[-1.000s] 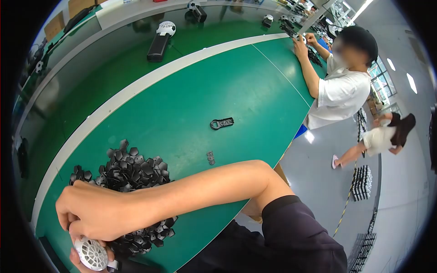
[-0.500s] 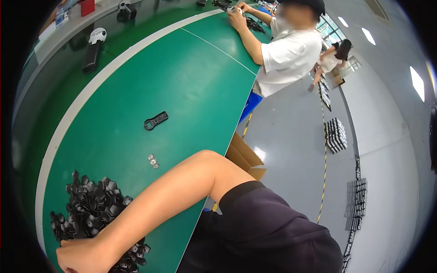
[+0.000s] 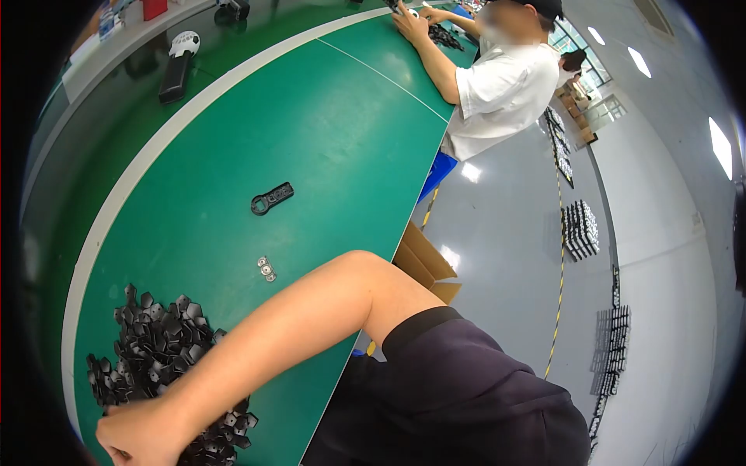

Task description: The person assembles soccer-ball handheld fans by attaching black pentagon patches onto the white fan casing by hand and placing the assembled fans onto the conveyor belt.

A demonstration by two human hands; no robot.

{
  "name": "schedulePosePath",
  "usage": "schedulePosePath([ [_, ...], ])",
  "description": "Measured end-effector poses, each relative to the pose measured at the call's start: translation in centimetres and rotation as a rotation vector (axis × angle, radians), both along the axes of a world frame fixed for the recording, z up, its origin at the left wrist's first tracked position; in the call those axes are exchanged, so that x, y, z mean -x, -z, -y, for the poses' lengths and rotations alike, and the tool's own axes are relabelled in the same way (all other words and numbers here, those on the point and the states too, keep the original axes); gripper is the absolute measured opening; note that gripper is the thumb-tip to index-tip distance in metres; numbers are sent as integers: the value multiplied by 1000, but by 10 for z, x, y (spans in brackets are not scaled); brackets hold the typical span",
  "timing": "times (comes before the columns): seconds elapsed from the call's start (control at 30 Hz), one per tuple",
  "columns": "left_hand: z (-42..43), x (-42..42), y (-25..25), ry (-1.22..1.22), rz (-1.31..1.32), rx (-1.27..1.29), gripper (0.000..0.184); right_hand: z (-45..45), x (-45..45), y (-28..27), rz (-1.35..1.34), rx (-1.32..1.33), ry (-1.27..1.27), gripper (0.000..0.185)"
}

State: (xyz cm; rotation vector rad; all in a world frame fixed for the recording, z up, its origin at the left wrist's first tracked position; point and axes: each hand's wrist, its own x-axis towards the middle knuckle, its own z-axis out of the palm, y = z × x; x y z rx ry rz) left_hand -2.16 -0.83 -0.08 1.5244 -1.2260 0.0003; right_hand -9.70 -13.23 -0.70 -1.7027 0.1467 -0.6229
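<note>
My right hand (image 3: 140, 435) is at the lower left edge of the view, its fingers curled in. What they hold, if anything, is hidden. The hand and forearm lie over a heap of small black plastic pieces (image 3: 162, 338), angular and flat, piled on the green table. Above the forearm rests a small silver metal piece with round parts (image 3: 266, 269). Farther up lies a black elongated plastic part (image 3: 272, 199) with a ring at one end. My left hand is out of view.
The green table (image 3: 334, 132) has a pale raised rim along its far side. A black and white device (image 3: 179, 68) stands beyond that rim. A co-worker in a white shirt (image 3: 505, 85) handles parts at the top. An open cardboard box (image 3: 423, 264) is beside the table edge.
The view has shifted slightly, so the table items appear a little to the right and higher. My right hand has turned slightly, still curled. A person in the background has moved.
</note>
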Motion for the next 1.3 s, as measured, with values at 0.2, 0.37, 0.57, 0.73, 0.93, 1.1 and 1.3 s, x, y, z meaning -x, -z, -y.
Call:
schedulePosePath([
  [0.2, -2, -4, 4, 66, -149, 59, 53, 23, 19, 4, -275, 1088, 8, 24],
  [0.37, -26, -40, 20, 459, -506, -105, 60, 15, 8, 20, -387, 1121, -102, 21],
  [0.57, -9, -18, 12, 437, -664, -87, 60, 15, 13, 15, -393, 1155, -142, 20],
  [0.73, -11, -21, 14, 381, -782, -90, 61, 21, 21, 3, -245, 1062, -103, 15],
  [0.93, -14, -28, 17, 324, -877, -80, 61, 26, 17, -1, -255, 874, -66, 11],
  [1.1, -18, -30, 15, 300, -906, -85, 61, 26, 9, -7, -20, 379, -44, 9],
  [1.3, -37, -47, 31, 107, -1009, -103, 66, 0, 3, -16, 174, -221, -62, 13],
])
